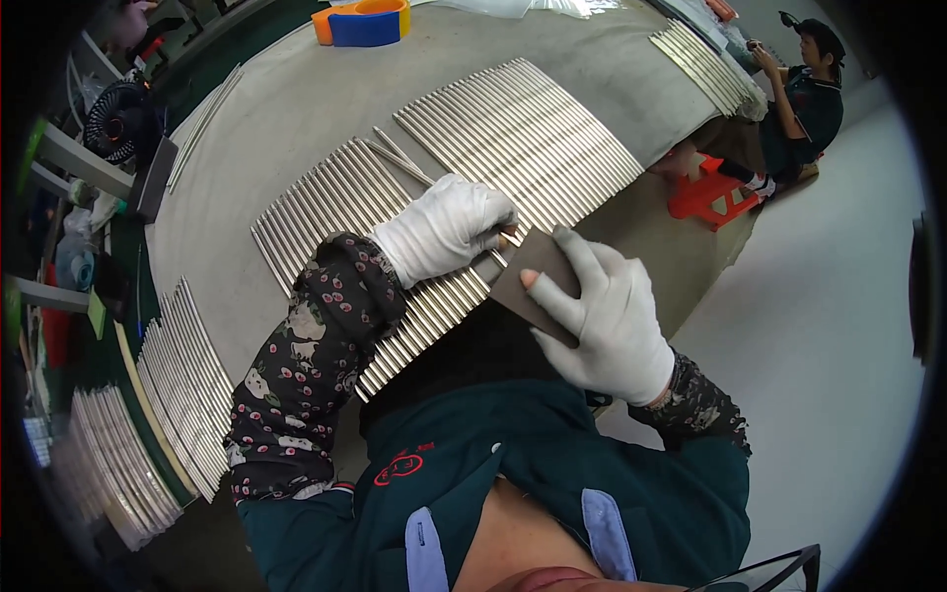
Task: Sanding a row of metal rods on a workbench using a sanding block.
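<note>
My left hand, in a white glove with some fingertips bare, is closed around a thin silver metal rod. The rod slants between two rows of similar rods, and its near end comes out below my fingers. In my white-gloved right hand is a flat, rectangular grey-brown pad, which looks like a sanding sponge. My thumb and fingers press on its face and edge. The pad is right beside the near end of the rod; whether they touch, I cannot tell. Rods lie side by side in a left row and a right row.
The grey table has a curved-looking edge. At its back stand orange and blue tape rolls. More rods lie at the left and rods at the far right. Another person sits beyond, near a red stool.
</note>
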`<action>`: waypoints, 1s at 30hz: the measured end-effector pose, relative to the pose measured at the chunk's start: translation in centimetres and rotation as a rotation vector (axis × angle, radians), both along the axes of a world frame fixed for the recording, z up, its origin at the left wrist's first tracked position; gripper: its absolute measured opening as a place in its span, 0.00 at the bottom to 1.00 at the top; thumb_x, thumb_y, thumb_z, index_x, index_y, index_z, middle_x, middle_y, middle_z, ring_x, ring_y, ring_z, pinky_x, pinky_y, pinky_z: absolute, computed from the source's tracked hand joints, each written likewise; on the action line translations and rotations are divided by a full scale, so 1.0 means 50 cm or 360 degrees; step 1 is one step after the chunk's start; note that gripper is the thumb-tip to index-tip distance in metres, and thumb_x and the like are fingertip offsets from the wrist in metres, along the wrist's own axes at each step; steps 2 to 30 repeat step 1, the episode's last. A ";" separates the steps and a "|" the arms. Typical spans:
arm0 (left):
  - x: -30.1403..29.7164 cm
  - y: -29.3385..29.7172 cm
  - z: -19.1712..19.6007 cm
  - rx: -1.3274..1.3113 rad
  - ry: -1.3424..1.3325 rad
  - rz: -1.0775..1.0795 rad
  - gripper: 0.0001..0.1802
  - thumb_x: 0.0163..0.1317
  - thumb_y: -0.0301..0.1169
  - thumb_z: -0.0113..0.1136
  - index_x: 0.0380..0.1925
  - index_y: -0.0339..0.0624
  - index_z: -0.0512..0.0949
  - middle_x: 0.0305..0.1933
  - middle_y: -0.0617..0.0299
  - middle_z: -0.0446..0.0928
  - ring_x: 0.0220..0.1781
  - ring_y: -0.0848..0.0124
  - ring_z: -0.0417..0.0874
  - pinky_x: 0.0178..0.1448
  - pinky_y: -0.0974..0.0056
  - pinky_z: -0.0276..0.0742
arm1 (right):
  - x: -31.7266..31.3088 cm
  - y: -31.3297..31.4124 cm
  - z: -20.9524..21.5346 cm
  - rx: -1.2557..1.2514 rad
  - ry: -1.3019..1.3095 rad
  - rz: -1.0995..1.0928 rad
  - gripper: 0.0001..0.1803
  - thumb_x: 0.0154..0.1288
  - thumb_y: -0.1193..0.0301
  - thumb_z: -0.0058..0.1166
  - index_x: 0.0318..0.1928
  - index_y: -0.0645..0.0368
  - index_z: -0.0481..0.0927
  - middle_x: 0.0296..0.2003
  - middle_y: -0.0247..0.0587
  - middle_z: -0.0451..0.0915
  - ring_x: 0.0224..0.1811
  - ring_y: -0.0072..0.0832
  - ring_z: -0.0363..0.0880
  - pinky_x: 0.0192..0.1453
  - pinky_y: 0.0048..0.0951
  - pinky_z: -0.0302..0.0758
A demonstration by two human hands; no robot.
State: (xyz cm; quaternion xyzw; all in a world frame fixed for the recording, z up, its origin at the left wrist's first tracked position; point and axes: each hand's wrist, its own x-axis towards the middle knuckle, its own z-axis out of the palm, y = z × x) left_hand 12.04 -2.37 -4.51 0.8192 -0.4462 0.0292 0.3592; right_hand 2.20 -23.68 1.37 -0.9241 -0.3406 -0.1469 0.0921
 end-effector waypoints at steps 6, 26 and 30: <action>-0.003 0.001 0.001 0.0021 0.0009 0.0003 0.05 0.54 0.27 0.61 0.30 0.41 0.76 0.28 0.55 0.78 0.34 0.57 0.81 0.41 0.58 0.76 | 0.022 -0.013 -0.012 -0.0070 -0.0093 -0.0168 0.31 0.42 0.64 0.66 0.52 0.50 0.76 0.57 0.56 0.68 0.51 0.42 0.72 0.46 0.39 0.68; -0.003 0.001 0.001 0.0021 0.0009 0.0003 0.05 0.54 0.27 0.61 0.30 0.41 0.76 0.28 0.55 0.78 0.34 0.57 0.81 0.41 0.58 0.76 | 0.022 -0.013 -0.012 -0.0070 -0.0093 -0.0168 0.31 0.42 0.64 0.66 0.52 0.50 0.76 0.57 0.56 0.68 0.51 0.42 0.72 0.46 0.39 0.68; -0.003 0.001 0.001 0.0021 0.0009 0.0003 0.05 0.54 0.27 0.61 0.30 0.41 0.76 0.28 0.55 0.78 0.34 0.57 0.81 0.41 0.58 0.76 | 0.022 -0.013 -0.012 -0.0070 -0.0093 -0.0168 0.31 0.42 0.64 0.66 0.52 0.50 0.76 0.57 0.56 0.68 0.51 0.42 0.72 0.46 0.39 0.68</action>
